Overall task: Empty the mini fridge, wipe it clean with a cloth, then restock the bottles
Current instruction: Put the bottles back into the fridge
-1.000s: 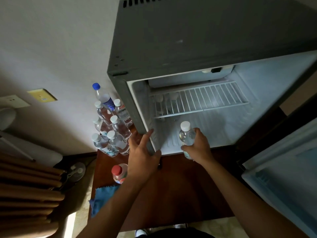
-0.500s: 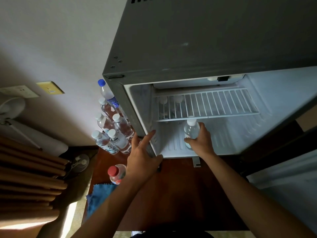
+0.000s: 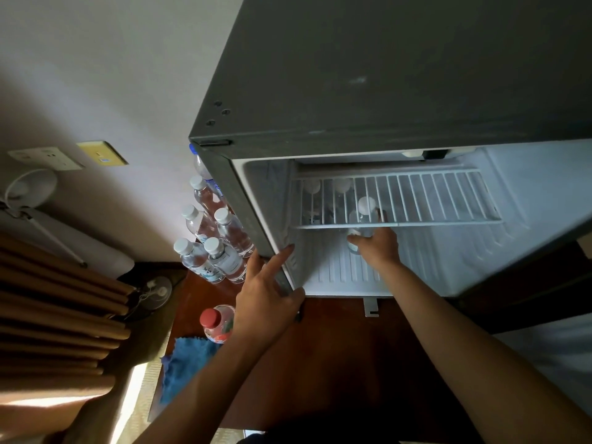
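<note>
I see the mini fridge [image 3: 384, 91] standing open on a dark wooden table [image 3: 336, 354], its white interior lit. Inside, a wire shelf [image 3: 416, 200] spans the upper part, and beneath it, at the back left, two white bottle caps [image 3: 312, 186] show through the bars; the bodies below them are too dim for me to make out.

My right hand [image 3: 378, 246] reaches in under the shelf with its fingers curled round a clear water bottle [image 3: 363, 219] with a white cap, which stands upright on the fridge floor, its cap showing through the shelf bars. My left hand [image 3: 266, 302] rests with fingers spread and nearly straight against the fridge's left front edge, holding nothing.

Outside, against the fridge's left wall, a cluster of clear bottles [image 3: 211, 245] with white caps stands on the table, with a taller blue-capped bottle [image 3: 200, 165] half hidden behind the fridge corner. Nearer me stands a red-capped bottle [image 3: 216, 325], partly covered by my left hand, and just below it a blue cloth [image 3: 182, 366] lies at the table's left edge.
</note>
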Motion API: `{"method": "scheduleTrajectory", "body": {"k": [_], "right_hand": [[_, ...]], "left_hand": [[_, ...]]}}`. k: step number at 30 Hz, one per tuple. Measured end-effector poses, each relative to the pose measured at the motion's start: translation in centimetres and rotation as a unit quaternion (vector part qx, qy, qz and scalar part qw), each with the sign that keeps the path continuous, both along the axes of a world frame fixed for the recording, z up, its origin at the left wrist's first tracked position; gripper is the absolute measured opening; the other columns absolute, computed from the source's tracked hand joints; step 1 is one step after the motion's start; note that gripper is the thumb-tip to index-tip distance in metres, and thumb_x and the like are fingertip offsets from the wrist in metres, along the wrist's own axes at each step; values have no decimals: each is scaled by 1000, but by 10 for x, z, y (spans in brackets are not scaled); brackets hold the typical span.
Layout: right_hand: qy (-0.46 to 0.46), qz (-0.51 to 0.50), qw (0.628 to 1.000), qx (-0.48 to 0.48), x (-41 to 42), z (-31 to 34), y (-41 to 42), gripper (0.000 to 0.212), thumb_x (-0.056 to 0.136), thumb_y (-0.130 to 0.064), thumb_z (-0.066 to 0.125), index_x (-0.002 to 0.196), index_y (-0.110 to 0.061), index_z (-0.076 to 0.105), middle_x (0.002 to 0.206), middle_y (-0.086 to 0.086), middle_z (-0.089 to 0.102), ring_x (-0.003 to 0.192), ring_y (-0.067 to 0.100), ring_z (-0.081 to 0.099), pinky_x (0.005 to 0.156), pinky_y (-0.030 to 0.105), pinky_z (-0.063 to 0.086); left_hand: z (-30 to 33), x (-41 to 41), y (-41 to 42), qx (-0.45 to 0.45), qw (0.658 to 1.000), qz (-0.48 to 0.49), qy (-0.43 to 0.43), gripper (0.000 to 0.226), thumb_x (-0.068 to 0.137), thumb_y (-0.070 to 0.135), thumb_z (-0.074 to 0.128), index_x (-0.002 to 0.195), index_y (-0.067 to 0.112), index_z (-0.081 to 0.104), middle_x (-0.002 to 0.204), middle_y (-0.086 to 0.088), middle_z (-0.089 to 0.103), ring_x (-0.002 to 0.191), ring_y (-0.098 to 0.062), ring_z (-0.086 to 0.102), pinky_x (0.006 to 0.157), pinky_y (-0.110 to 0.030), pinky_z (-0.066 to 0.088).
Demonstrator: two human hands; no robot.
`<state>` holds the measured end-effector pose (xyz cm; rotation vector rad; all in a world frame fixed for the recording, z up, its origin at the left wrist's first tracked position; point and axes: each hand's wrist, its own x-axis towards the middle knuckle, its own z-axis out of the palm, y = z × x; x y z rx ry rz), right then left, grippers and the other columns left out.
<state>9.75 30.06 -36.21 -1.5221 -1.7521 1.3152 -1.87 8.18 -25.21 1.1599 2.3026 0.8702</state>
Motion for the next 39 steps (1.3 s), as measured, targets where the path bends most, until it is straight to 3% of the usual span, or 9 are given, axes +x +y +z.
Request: {"method": "scheduleTrajectory", "body": {"k": [4, 9, 13, 15, 18, 25, 28, 35, 39], "right_hand": [[0, -13, 1000, 2, -7, -2, 8, 65, 84, -17, 75, 142, -17, 45, 114, 0, 61, 95, 18, 60, 56, 11, 38], [-23, -22, 999, -2, -11, -3, 16, 80, 87, -12, 72, 152, -23, 27, 110, 1, 53, 75, 12, 48, 49, 13, 41], [-58, -17, 998, 18, -12, -1, 24, 78, 85, -13, 73, 149, -19, 28, 125, 12, 57, 85, 22, 57, 55, 21, 44], [-55, -20, 998, 32, -14, 4, 27, 78, 84, -14, 73, 149, -17, 29, 133, 15, 55, 103, 32, 61, 72, 33, 54], [-71, -9, 997, 35, -16, 8, 35, 84, 86, -13, 70, 154, -19, 20, 141, 18, 49, 120, 37, 56, 97, 48, 51], [-88, -14, 995, 34, -16, 13, 41, 72, 93, -14, 63, 153, -9, 23, 129, 23, 56, 111, 36, 60, 86, 33, 48], [-95, -12, 995, 35, -17, 16, 40, 69, 94, -15, 63, 151, -6, 25, 139, 21, 50, 125, 36, 52, 94, 31, 41], [-119, -2, 992, 31, -16, 15, 47, 66, 94, -17, 64, 150, -7, 29, 130, 19, 56, 119, 36, 56, 94, 34, 43], [-120, 27, 992, 7, -13, 15, 43, 65, 91, -13, 67, 145, -4, 33, 129, 20, 56, 119, 38, 56, 90, 38, 48]], "left_hand": [[1, 2, 1, 1, 1000, 6, -2, 75, 78, 18, 74, 141, 44, 45, 143, 6, 39, 115, -12, 52, 91, -37, 50], [-1, 2, 1, 0, 1000, 15, -11, 74, 77, 21, 75, 140, 47, 46, 139, 3, 40, 113, -19, 56, 90, -43, 53], [-3, 2, 1, 3, 1000, 18, -16, 74, 77, 23, 75, 139, 49, 45, 136, 1, 41, 101, -17, 60, 88, -44, 54], [-2, 3, 1, 7, 1000, 20, -15, 74, 77, 22, 75, 139, 48, 45, 135, 3, 42, 99, -11, 58, 88, -41, 53], [0, 3, 1, 15, 999, 15, -26, 72, 76, 24, 75, 137, 50, 46, 138, 9, 40, 93, 5, 52, 89, -31, 48], [1, 1, 2, 16, 998, 7, -55, 72, 67, 44, 65, 133, 59, 41, 137, 20, 37, 119, 0, 44, 97, -30, 43], [4, 2, 2, 10, 998, 9, -62, 75, 66, 45, 65, 138, 52, 43, 142, 19, 33, 101, 19, 45, 94, -27, 41], [1, 0, 5, 2, 998, 7, -63, 72, 78, 32, 75, 139, 52, 43, 138, 15, 36, 89, 11, 42, 90, -23, 38], [-2, -4, 2, -3, 998, -8, -69, 72, 72, 43, 69, 138, 54, 43, 141, 10, 36, 117, -4, 48, 98, -28, 40]]}}
